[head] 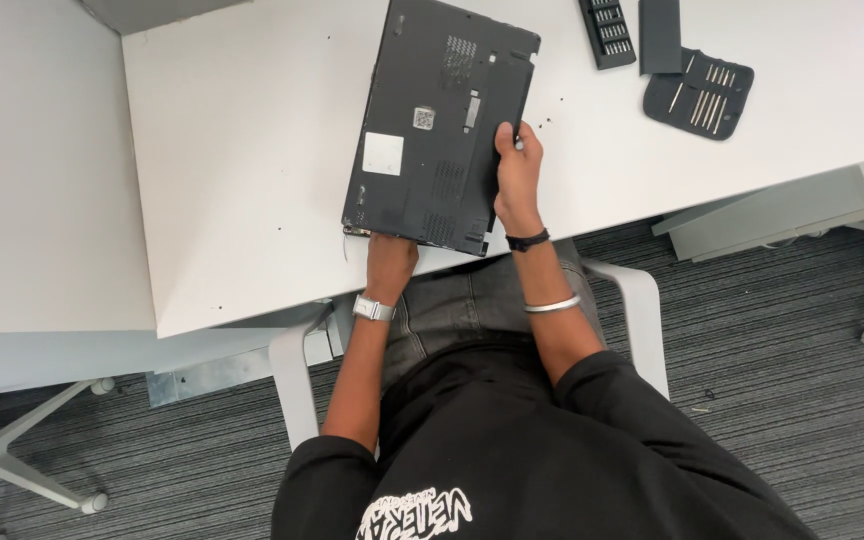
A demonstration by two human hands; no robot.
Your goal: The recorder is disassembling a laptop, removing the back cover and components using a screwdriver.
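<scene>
Holding a dark laptop (437, 125) upside down on the white table (242, 150), one hand at its near edge and one at its right side.

Lying bottom-up and turned at a slant, the laptop shows vent grilles, a pale square label and a smaller sticker. The left hand (390, 258) meets its near left corner at the table's edge; its fingers are tucked under the case, so their grip cannot be told. The right hand (516, 175) is closed on the right edge, thumb on top and fingers curled round the side. Tiny dark screws (546, 122) lie scattered just beside that hand. Further right, well apart, sit a tray of screwdriver bits (606, 32), its dark lid (660, 36) and an open pouch of slim tools (699, 93).
</scene>
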